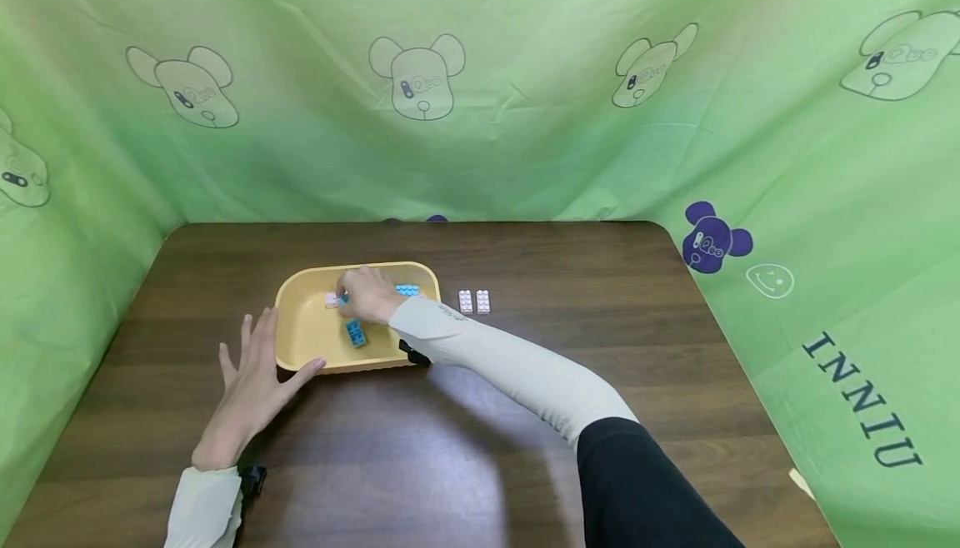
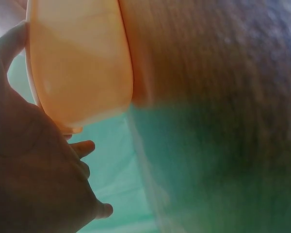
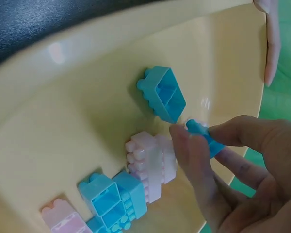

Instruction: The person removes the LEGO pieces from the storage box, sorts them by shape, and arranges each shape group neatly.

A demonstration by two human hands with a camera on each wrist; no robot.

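Note:
My right hand [image 1: 369, 294] reaches into a yellow tray [image 1: 306, 336] and pinches a blue toy building block [image 3: 214, 144] between thumb and fingers. A second blue block [image 3: 161, 94] lies on its side close by on the tray floor. Pale pink blocks [image 3: 153, 162] and more blue blocks [image 3: 104, 196] lie around it in the right wrist view. At the tray's left end my left hand [image 1: 251, 390] has its fingers spread, the thumb against the near rim. The left wrist view shows that hand [image 2: 34, 160] along the tray's outer wall.
Two pale pink blocks, one [image 1: 466, 301] beside the other [image 1: 483, 302], lie on the brown wooden table [image 1: 570, 281] right of the tray. A green printed curtain [image 1: 525, 140] hangs behind and along both sides of the table.

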